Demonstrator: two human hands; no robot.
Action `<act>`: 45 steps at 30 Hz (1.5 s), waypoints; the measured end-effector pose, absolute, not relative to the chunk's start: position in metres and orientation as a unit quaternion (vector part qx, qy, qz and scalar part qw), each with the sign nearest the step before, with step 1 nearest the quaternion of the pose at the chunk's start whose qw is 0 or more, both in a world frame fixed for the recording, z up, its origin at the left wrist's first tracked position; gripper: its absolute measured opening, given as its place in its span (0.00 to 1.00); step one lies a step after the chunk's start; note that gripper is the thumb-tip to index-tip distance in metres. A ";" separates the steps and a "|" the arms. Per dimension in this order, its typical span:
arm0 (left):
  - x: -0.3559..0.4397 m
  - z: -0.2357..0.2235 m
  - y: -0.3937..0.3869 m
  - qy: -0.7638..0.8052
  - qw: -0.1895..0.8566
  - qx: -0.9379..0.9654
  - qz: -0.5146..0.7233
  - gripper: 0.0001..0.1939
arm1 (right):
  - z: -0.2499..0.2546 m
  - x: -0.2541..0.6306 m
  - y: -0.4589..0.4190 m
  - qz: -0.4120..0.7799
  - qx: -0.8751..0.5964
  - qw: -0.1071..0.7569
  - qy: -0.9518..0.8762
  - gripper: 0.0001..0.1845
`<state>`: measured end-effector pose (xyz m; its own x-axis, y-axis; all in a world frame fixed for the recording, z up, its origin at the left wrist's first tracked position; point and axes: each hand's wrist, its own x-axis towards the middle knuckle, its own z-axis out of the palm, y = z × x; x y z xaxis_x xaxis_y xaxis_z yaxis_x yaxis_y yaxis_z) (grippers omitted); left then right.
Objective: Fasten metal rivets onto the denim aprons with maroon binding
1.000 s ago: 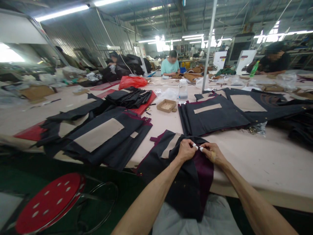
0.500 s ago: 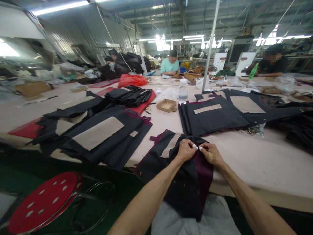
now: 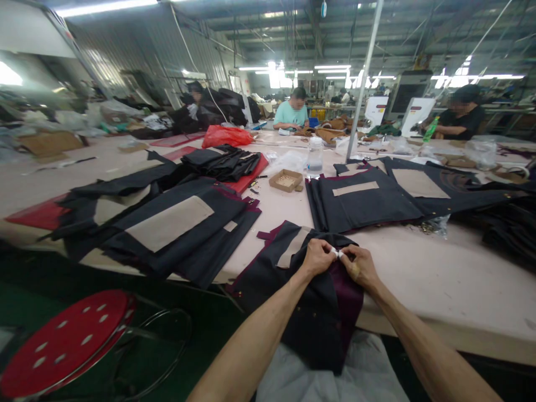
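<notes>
A dark fabric piece [image 3: 312,326] with maroon lining and a beige strip hangs over the table's front edge onto my lap. My left hand [image 3: 320,257] pinches its upper edge, with white wrapping on the fingertips. Close against it, my right hand [image 3: 360,265] pinches the same edge, its fingertips also wrapped in white and a tan patch near the thumb. The fingertips of both hands nearly meet. Any small part between them is hidden. Several small brass-coloured fittings dot the fabric below.
Dark fabric panels with beige patches lie at left [image 3: 170,223] and right [image 3: 364,201]. A small open box [image 3: 286,180] of tiny pieces and a clear bottle [image 3: 315,156] stand mid-table. A metal pole [image 3: 364,84] rises behind. A red stool [image 3: 67,340] is at lower left. Co-workers sit across the table.
My right hand has shifted slightly left, so the wrapped fingertips now come together. The fabric stays in both hands. The camera view has turned slightly.
</notes>
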<state>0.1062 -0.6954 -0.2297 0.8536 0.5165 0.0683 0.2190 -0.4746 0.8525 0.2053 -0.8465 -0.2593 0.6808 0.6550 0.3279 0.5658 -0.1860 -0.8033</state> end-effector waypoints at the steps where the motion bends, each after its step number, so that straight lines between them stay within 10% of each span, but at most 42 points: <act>1: 0.106 -0.231 -0.696 0.225 0.463 0.842 0.163 0.08 | -0.259 0.204 -0.847 0.048 -0.767 0.500 -0.399 0.14; 10: 0.107 -0.238 -0.692 0.217 0.477 0.834 0.174 0.09 | -0.250 0.219 -0.855 0.240 -0.663 0.585 -0.401 0.24; 18: 0.111 -0.246 -0.687 0.211 0.471 0.842 0.159 0.09 | -0.227 0.237 -0.843 0.168 -0.673 0.492 -0.526 0.14; 45: 0.124 -0.244 -0.695 0.233 0.623 0.718 0.203 0.07 | -0.258 0.247 -0.834 0.282 -0.593 0.616 -0.435 0.14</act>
